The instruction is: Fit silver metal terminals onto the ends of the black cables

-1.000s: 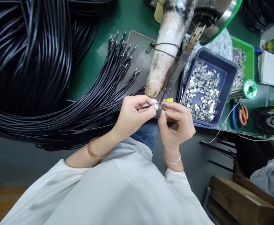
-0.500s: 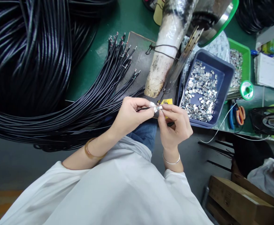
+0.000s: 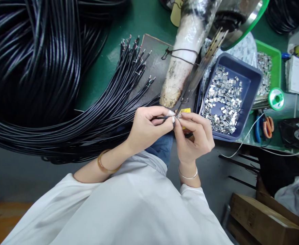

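My left hand (image 3: pixel 148 126) pinches a black cable (image 3: pixel 162 118) close to its end, between thumb and forefinger. White wrapping covers some of the fingertips. Opposite it, my right hand (image 3: pixel 197 136) grips a small metal connector (image 3: pixel 179 116) against the cable's end. Just above the fingertips, the thin dark tip of a soldering iron (image 3: pixel 181 103) comes down to where cable and connector meet. The joint itself is too small to make out. A yellow piece (image 3: pixel 186 111) lies behind my right fingers.
A blue tray (image 3: pixel 256 76) of loose metal connectors stands right of my hands, with a green tray (image 3: pixel 276 64) behind it. A plastic-wrapped white cylinder (image 3: pixel 180 68) slants overhead. Bundled black cables (image 3: pixel 100 105) fill the left. Pliers (image 3: pixel 268 127) lie at right.
Both hands have shifted slightly up to the thin dark tip, bringing the cable end and connector under it. The whole view has moved a little.
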{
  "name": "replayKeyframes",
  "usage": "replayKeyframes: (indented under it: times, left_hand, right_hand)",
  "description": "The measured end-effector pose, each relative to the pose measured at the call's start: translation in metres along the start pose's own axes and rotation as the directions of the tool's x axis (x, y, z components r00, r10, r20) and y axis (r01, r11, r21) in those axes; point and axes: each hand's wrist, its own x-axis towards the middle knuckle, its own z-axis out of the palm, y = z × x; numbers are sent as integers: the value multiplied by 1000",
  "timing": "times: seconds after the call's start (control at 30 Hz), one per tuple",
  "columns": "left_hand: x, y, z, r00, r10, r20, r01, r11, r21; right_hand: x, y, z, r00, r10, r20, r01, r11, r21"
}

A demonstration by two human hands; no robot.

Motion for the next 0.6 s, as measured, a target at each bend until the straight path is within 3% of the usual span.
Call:
replayKeyframes:
  times: [0.3, 0.47, 0.6]
  left_hand:
    - [-1, -3, -4, 985, -137, 107, 142, 989, -39]
    - [-6, 0, -9, 979, -121, 162, 138, 986, -95]
    - [-11, 1, -13, 975, -69, 210, 79, 996, -41]
  right_hand:
    - [-9, 1, -1, 997, -71, -13, 70, 997, -35]
    - [-1, -2, -11, 975, 182, 131, -197, 974, 111]
    - [5, -7, -20, 980, 153, 129, -160, 986, 43]
